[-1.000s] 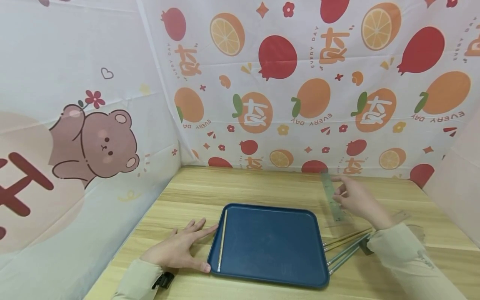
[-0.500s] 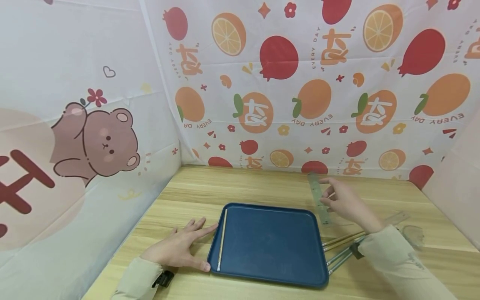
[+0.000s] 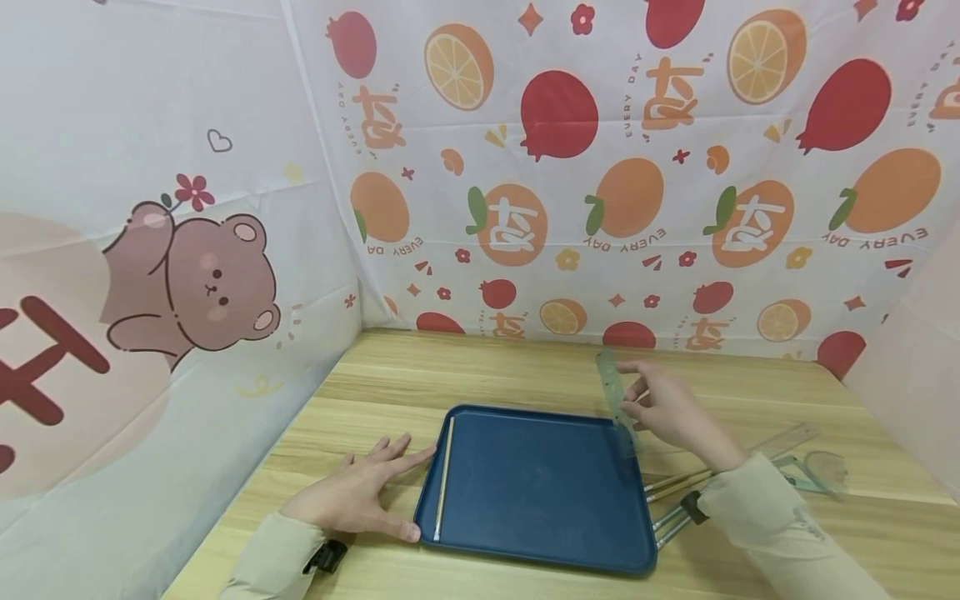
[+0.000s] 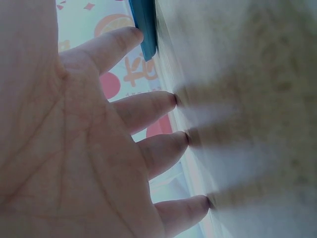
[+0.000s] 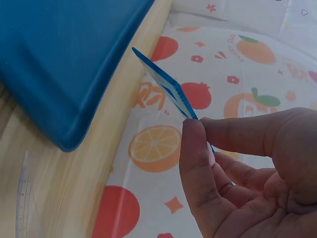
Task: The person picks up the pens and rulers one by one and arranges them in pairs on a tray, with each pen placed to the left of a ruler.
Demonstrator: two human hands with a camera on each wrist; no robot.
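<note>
In the head view, my right hand (image 3: 671, 412) pinches a translucent green ruler (image 3: 611, 385) above the far right corner of a blue tray (image 3: 540, 500). In the right wrist view, thumb and finger hold the ruler (image 5: 168, 82) by its edge, tilted, apart from the tray (image 5: 54, 64). My left hand (image 3: 352, 496) lies spread at the tray's left side, thumb and index finger touching its rim. The left wrist view shows the left hand (image 4: 84, 144) with fingers straight, several tips on the table. One pencil (image 3: 446, 479) lies inside the tray along its left edge.
Right of the tray lie gold pencils (image 3: 678, 483) and green pencils (image 3: 672, 527), partly under my right sleeve. Beyond them are a clear ruler (image 3: 787, 437), a set square (image 3: 801, 477) and a clear protractor (image 3: 827, 473). A printed cloth (image 3: 562, 208) hangs behind the wooden table (image 3: 420, 367).
My right hand has carried the green ruler leftward, from right of the tray to above its far right corner. The set square has come into view from behind the sleeve. The left hand stays put.
</note>
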